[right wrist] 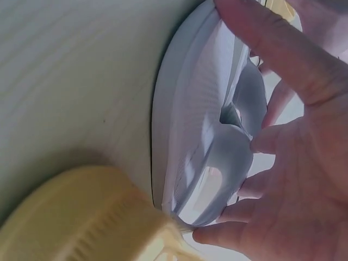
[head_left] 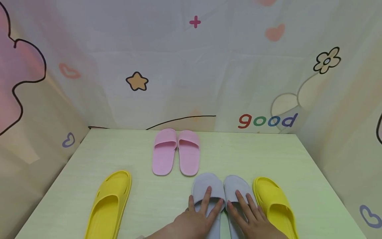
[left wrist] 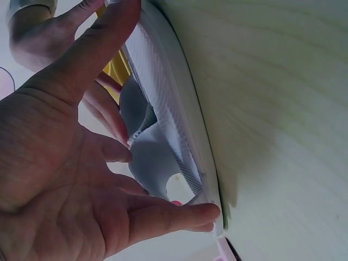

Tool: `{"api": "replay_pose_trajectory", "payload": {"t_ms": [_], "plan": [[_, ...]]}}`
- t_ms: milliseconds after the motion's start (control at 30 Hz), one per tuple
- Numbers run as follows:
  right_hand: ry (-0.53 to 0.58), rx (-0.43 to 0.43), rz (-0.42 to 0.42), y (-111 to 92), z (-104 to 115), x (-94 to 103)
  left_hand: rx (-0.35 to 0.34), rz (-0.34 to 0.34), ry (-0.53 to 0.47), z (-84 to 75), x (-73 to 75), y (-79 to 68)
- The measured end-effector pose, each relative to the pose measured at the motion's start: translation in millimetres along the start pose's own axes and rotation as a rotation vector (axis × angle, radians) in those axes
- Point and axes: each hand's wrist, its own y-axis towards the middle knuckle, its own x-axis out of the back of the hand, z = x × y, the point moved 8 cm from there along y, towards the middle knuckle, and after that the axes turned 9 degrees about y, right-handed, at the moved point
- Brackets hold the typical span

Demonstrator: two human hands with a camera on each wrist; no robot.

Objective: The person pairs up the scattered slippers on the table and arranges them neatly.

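Observation:
A pair of pale grey slippers stands side by side, toes pointing away. My left hand (head_left: 195, 219) rests on the left grey slipper (head_left: 207, 184), fingers spread over its strap and opening. On the right grey slipper (head_left: 237, 184) lies my right hand (head_left: 255, 220), its fingers fanned across the strap. In the left wrist view, the outstretched thumb and little finger reach the edge of the grey slipper (left wrist: 168, 103). The right wrist view shows the other grey slipper (right wrist: 185, 119) flat on the table, with straight fingers along it.
A yellow slipper (head_left: 270, 192) stands close to the right of the grey pair. Its match, another yellow slipper (head_left: 113, 189), is far to the left. Behind stand a left pink slipper (head_left: 163, 159) and a right pink slipper (head_left: 189, 162). A printed curtain (head_left: 167, 49) encloses the table (head_left: 244, 152).

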Motion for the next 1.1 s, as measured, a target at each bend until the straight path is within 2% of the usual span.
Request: {"api": "replay_pose_trajectory", "payload": {"t_ms": [167, 267, 400, 533, 800, 1100], "plan": [[0.072, -0.04, 0.094, 4, -4, 1.1, -0.006, -0.016, 0.038, 0.6, 6.1, 0.3], [0.069, -0.029, 0.108, 7, -5, 4.0, -0.009, -0.046, 0.078, 0.1, 8.7, 1.4], [0.05, -0.009, 0.114, 11, -6, 8.9, -0.011, -0.041, 0.105, 0.5, 10.4, 4.6], [0.066, -0.035, 0.149, 14, -8, 10.6, -0.014, -0.023, 0.103, 1.1, 10.7, 8.1], [0.109, -0.052, 0.168, 17, -12, 13.7, -0.004, 0.015, 0.041, 3.2, 7.6, 13.7], [0.063, -0.026, 0.159, 19, -15, 17.4, 0.01, 0.034, 0.008, 3.4, 12.5, 20.3]]}}
